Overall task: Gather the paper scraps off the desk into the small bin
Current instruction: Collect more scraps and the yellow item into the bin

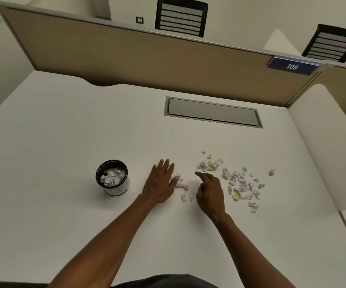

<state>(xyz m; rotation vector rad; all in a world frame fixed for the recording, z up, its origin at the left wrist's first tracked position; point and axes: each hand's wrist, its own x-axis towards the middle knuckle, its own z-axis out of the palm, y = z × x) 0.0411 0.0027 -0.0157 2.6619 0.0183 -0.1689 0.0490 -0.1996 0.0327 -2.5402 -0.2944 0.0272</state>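
A small round bin (117, 189) with a dark rim stands on the white desk (64, 132), partly filled with pale paper scraps. Many crumpled scraps (238, 181), lilac, white and yellowish, lie scattered right of centre. My left hand (160, 185) lies flat on the desk with straight fingers, its thumb side against a small clump of scraps (181, 185). My right hand (209, 191) hovers just right of that clump, forefinger stretched out to the left and the other fingers loosely curled; it holds nothing I can see. The bin is well left of both hands.
A grey cable flap (212, 112) is set into the desk behind the scraps. A tan partition (126, 55) with a blue sign reading 109 (292, 66) closes off the back. A white side panel (324, 146) borders the desk at right. Two black chairs stand beyond the partition.
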